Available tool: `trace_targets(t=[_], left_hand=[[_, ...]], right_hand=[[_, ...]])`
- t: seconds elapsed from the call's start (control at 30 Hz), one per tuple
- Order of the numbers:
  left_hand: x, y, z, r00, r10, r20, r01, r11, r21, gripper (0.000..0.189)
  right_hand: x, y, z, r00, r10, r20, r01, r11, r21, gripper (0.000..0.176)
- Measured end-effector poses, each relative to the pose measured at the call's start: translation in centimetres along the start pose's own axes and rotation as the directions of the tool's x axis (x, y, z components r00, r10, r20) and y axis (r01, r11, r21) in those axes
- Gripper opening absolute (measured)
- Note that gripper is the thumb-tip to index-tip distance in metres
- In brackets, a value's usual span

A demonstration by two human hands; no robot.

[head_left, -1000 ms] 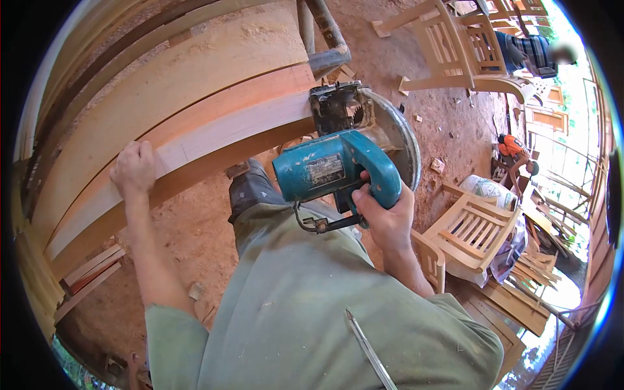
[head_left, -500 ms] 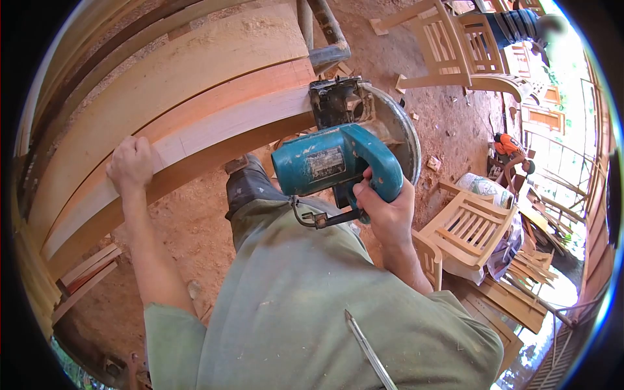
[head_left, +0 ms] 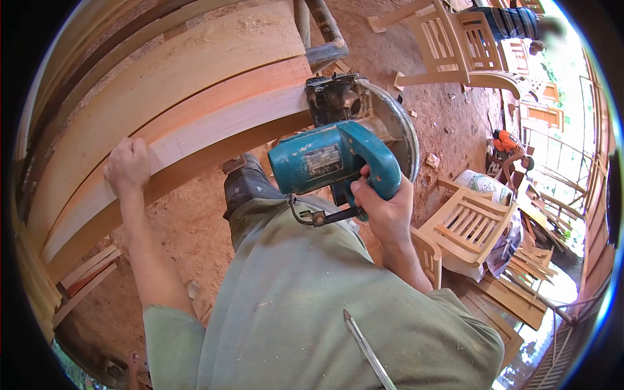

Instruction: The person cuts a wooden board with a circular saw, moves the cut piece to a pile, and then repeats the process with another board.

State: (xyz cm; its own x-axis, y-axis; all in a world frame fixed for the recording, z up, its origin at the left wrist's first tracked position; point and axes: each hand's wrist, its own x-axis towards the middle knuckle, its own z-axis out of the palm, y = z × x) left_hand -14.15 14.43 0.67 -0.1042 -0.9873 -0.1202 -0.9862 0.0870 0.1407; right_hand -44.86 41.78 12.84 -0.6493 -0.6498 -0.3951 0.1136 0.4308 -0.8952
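A teal circular saw (head_left: 309, 161) is in my right hand (head_left: 385, 207), whose fingers wrap round its rear handle. The saw's base and dusty blade guard (head_left: 398, 117) sit at the right end of a pale wooden board (head_left: 214, 133); the blade itself is hidden. My left hand (head_left: 128, 166) is closed over the near edge of that board, well to the left of the saw. Behind it lie a reddish board (head_left: 234, 91) and a wider tan plank (head_left: 221, 55). A black cord (head_left: 338, 216) runs from the saw's handle.
Metal pipes (head_left: 318, 29) stand beyond the planks. Wooden chairs (head_left: 442, 45) and a slatted chair (head_left: 465, 227) are on the right, near scrap wood (head_left: 530, 270). A person in orange (head_left: 507, 144) bends over farther off; another person (head_left: 504, 26) is at the top right. Sawdust covers the ground (head_left: 182, 234).
The view has shifted very slightly, and the saw appears a little farther left. Both hands keep their hold. The person in orange has moved slightly.
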Motion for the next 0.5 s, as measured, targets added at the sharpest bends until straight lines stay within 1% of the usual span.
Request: trace_targets(t=[0.3, 0.5], left_hand=[[0.04, 0.15, -0.33, 0.999, -0.021, 0.036, 0.021, 1.0, 0.009, 0.04], [-0.08, 0.09, -0.3, 1.0, 0.002, 0.016, -0.002, 1.0, -0.014, 0.04]], right_hand=[[0.12, -0.02, -0.03, 1.0, 0.011, -0.002, -0.011, 1.0, -0.023, 0.017], [0.26, -0.16, -0.02, 1.0, 0.005, 0.01, -0.005, 0.999, -0.038, 0.017]])
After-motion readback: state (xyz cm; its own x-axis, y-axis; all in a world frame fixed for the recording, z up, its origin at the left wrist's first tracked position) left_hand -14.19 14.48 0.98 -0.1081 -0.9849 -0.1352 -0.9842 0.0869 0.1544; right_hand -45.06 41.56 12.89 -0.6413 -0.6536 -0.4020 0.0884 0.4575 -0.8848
